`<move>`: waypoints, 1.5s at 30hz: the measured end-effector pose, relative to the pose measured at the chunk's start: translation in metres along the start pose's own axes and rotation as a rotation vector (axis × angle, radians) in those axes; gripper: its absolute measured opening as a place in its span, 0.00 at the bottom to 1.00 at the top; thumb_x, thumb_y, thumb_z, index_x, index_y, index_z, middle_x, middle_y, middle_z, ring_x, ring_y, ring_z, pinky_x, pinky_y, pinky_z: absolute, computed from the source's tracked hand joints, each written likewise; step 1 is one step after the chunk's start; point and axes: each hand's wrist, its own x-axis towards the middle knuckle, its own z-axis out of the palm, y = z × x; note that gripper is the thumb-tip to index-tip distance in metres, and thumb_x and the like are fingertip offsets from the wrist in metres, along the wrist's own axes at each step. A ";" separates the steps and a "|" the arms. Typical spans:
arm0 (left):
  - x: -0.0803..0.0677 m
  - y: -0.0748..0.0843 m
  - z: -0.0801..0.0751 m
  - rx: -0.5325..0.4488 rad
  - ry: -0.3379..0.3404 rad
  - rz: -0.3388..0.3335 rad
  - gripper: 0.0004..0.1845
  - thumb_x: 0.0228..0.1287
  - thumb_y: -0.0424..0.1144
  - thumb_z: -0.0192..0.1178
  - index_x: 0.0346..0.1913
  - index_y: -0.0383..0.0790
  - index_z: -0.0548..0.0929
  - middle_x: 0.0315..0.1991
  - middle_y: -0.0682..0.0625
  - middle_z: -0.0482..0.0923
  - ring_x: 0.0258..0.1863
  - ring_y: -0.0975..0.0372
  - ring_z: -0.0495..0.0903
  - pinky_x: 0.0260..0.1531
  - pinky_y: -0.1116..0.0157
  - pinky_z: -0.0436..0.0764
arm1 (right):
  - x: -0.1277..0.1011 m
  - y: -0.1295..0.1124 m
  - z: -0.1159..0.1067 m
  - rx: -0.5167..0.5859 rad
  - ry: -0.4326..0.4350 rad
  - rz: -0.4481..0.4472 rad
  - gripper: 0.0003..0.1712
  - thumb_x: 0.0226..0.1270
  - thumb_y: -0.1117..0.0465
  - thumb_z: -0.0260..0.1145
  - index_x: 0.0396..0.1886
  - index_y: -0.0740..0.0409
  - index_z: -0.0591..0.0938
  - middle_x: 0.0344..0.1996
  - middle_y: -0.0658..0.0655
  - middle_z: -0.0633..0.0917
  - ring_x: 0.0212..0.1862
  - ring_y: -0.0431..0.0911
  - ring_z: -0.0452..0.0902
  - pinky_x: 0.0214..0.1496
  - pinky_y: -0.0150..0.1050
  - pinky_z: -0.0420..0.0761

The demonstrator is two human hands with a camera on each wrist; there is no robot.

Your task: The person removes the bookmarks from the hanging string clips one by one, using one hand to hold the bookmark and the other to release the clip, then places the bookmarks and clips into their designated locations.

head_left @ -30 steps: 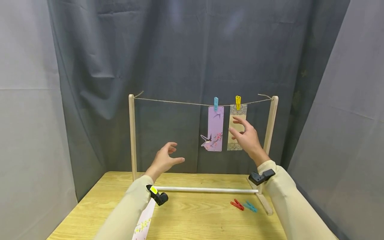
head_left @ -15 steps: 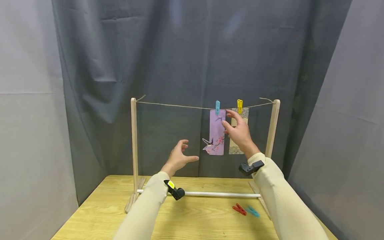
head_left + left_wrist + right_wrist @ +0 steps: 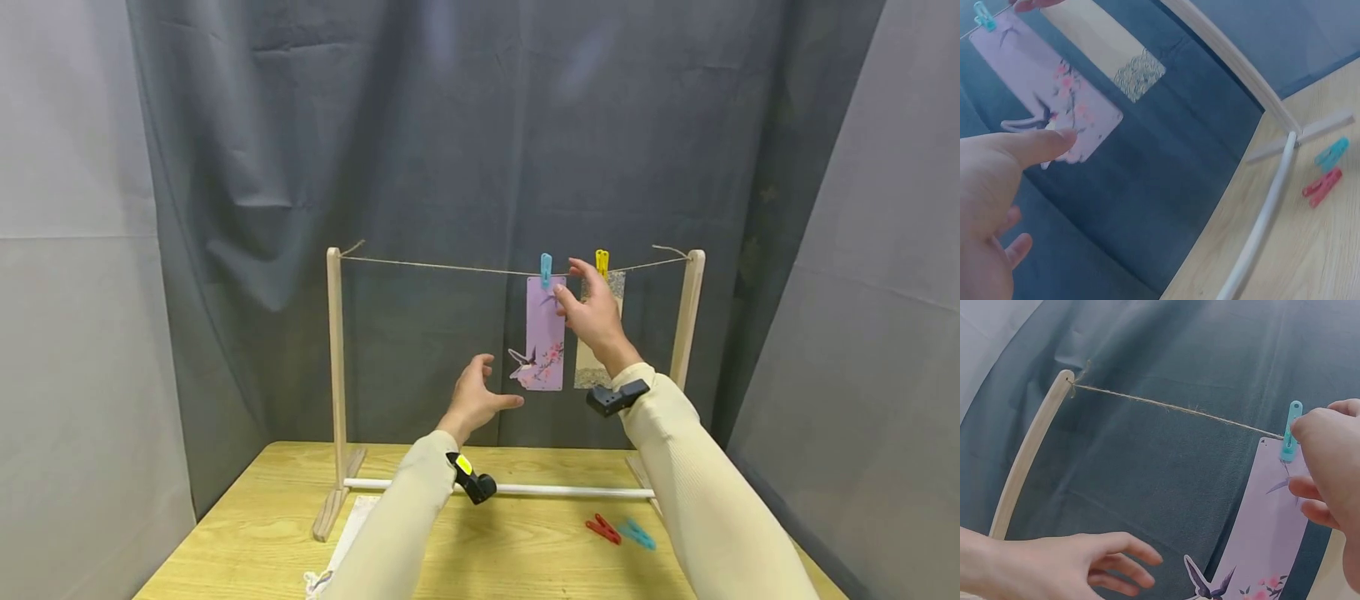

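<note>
Two cards hang pegged on a string: a lilac card under a blue peg, a patterned card under a yellow peg. The right hand, fingers loosely spread, holds nothing beside the blue peg. The left hand hovers open below. Both cards are not yet unclipped. Red and teal pegs lie on the desk.

A frame stood on the tabletop at the centre of the picture, a string stretched between its posts. Two bookmarks hung from the string right of centre, side by side, each under a peg. Two loose pegs lay on the tabletop at lower right, before the frame's bottom rod. A curtain hung behind.
</note>
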 end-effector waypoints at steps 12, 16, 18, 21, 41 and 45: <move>0.012 0.013 0.019 -0.068 0.056 -0.040 0.50 0.51 0.40 0.83 0.75 0.44 0.65 0.70 0.42 0.69 0.69 0.47 0.68 0.66 0.47 0.70 | 0.011 -0.016 0.000 -0.003 -0.032 -0.008 0.33 0.79 0.56 0.62 0.79 0.51 0.65 0.74 0.57 0.68 0.41 0.58 0.87 0.43 0.46 0.87; 0.013 0.010 0.020 -0.102 0.068 -0.056 0.51 0.51 0.40 0.83 0.76 0.43 0.64 0.71 0.42 0.69 0.71 0.45 0.66 0.67 0.47 0.69 | 0.017 -0.026 0.000 -0.002 -0.072 -0.004 0.34 0.80 0.54 0.62 0.80 0.51 0.63 0.75 0.56 0.67 0.42 0.61 0.87 0.45 0.48 0.87; 0.014 0.007 0.020 -0.105 0.073 -0.064 0.51 0.51 0.40 0.83 0.76 0.43 0.64 0.71 0.43 0.69 0.71 0.45 0.67 0.67 0.47 0.69 | 0.019 -0.031 0.001 -0.001 -0.093 0.011 0.35 0.80 0.54 0.62 0.81 0.50 0.63 0.75 0.56 0.66 0.42 0.61 0.87 0.44 0.46 0.86; 0.016 0.005 0.022 -0.123 0.070 -0.067 0.51 0.51 0.40 0.83 0.76 0.42 0.64 0.71 0.42 0.70 0.70 0.45 0.67 0.67 0.47 0.69 | 0.022 -0.035 0.001 -0.009 -0.118 0.038 0.35 0.81 0.53 0.61 0.81 0.50 0.62 0.76 0.57 0.65 0.41 0.58 0.87 0.43 0.45 0.85; 0.011 0.009 0.035 -0.200 0.050 -0.064 0.47 0.51 0.39 0.83 0.72 0.44 0.67 0.62 0.43 0.80 0.62 0.49 0.77 0.62 0.48 0.75 | 0.026 -0.032 -0.002 0.079 -0.192 0.168 0.34 0.85 0.55 0.54 0.83 0.52 0.57 0.75 0.63 0.67 0.31 0.43 0.84 0.38 0.35 0.84; 0.011 0.009 0.035 -0.176 0.060 -0.063 0.48 0.52 0.39 0.82 0.73 0.43 0.66 0.50 0.46 0.84 0.52 0.52 0.82 0.56 0.50 0.79 | 0.026 -0.032 0.001 0.113 -0.205 0.192 0.33 0.85 0.55 0.54 0.83 0.52 0.58 0.74 0.65 0.69 0.31 0.43 0.84 0.37 0.35 0.84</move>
